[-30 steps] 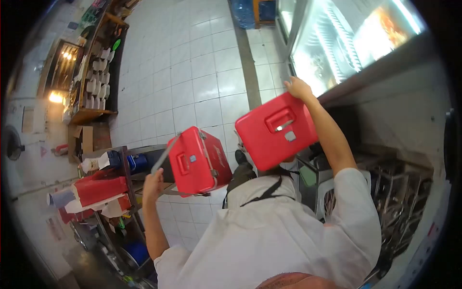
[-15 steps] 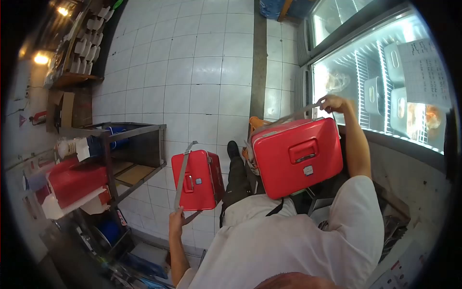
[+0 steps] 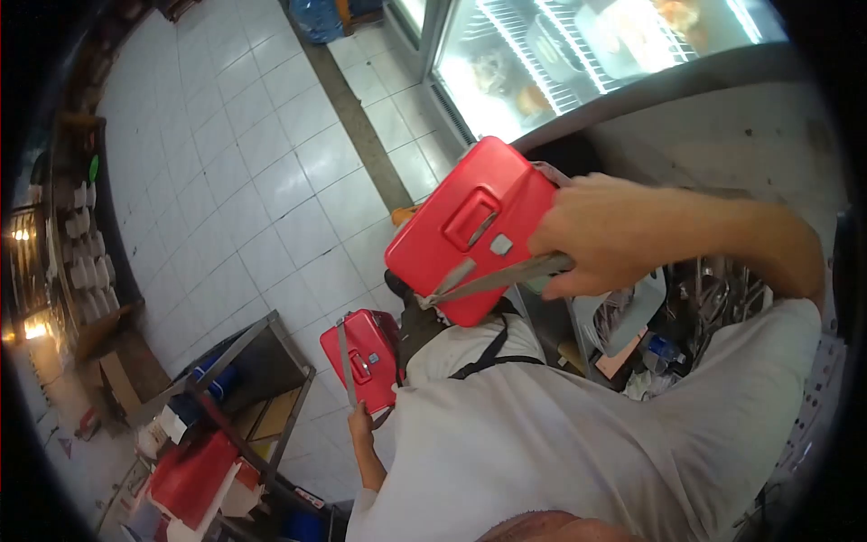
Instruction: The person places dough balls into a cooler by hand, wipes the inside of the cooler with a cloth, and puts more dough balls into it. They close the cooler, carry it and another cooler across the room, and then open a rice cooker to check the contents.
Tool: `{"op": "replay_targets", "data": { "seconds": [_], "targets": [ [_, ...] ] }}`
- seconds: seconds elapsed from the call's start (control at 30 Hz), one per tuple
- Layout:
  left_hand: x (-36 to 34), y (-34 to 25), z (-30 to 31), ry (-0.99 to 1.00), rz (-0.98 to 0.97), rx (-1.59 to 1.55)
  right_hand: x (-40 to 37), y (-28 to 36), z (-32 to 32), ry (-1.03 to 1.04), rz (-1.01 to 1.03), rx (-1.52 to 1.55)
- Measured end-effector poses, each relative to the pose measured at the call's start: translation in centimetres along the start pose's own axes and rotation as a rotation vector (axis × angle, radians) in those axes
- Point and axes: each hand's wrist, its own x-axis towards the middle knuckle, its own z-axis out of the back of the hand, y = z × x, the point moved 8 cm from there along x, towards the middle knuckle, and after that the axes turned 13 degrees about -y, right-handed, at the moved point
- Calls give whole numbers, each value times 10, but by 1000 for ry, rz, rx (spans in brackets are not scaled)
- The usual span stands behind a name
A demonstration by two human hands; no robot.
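Two red cooler boxes with grey straps hang at my front. My right hand point(image 3: 596, 237) is closed around the strap point(image 3: 506, 275) of the nearer cooler box point(image 3: 452, 257), which is tilted in front of my body with its recessed lid handle facing up. Down at my left side, my left hand point(image 3: 361, 423) grips the strap point(image 3: 346, 361) of the other cooler box point(image 3: 384, 343). That box hangs beside my leg, and it looks smaller because it is lower. Both lids are closed, so the contents are hidden.
A lit glass-fronted fridge point(image 3: 506, 81) with wire shelves stands ahead to the right. On the left is a metal rack point(image 3: 284, 352), with a red box point(image 3: 194, 474) near it. A tray of utensils point(image 3: 623, 316) and clutter lie under my right arm. White tiles point(image 3: 280, 181) cover the floor.
My view has turned to the right. My right hand and its cooler box have come closer to my body, and the box has tilted. The left hand still holds its strap.
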Motion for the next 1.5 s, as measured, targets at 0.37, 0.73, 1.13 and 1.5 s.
{"op": "replay_targets", "data": {
  "seconds": [0.37,0.73,1.13,1.5],
  "targets": [
    [-16,-48,6,25,-125,27,-129,31,35,-386,-16,-61],
    [-11,-76,13,-27,-520,553,-203,-41,35,-138,-290,-101],
    [-25,-50,36,-40,-134,339,-275,-168,16,-320,-339,-251],
    [-90,-101,47,-132,-355,548,-325,-362,-24,-778,-526,-339]
  ]
}}
